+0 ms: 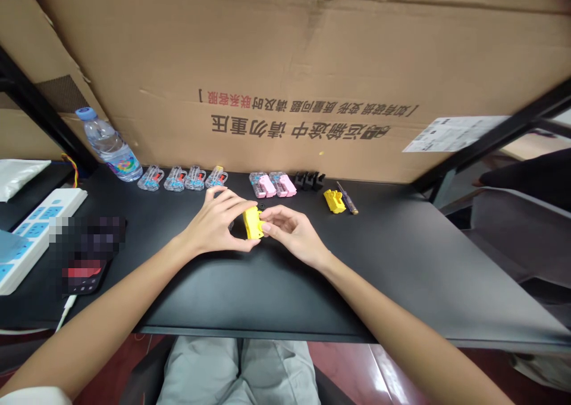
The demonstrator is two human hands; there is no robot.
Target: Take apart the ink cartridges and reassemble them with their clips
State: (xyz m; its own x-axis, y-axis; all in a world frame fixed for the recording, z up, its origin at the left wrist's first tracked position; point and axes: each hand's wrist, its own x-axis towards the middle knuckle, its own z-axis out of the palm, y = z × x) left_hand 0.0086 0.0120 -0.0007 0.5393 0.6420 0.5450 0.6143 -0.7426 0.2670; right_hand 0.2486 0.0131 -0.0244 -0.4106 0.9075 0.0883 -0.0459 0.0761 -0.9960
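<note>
Between both hands, above the black table, is a small yellow plastic case [253,223]. My left hand [222,219] grips it from the left, thumb at its lower edge and fingers at its upper edge. From the right, my right hand [292,232] pinches its side with thumb and fingertips. A small black round part [262,206] lies just behind the case. A second yellow piece [334,201] rests to the right, beside a screwdriver [347,198]. Beyond my hands are two pink-and-clear pieces [273,185] and several black pieces [309,181].
Several clear plastic pieces [185,178] line the back left, near a water bottle [109,146]. A power strip [40,232] and a phone [91,256] with a cable occupy the left side. A large cardboard box [294,60] walls off the table's [401,262] back edge.
</note>
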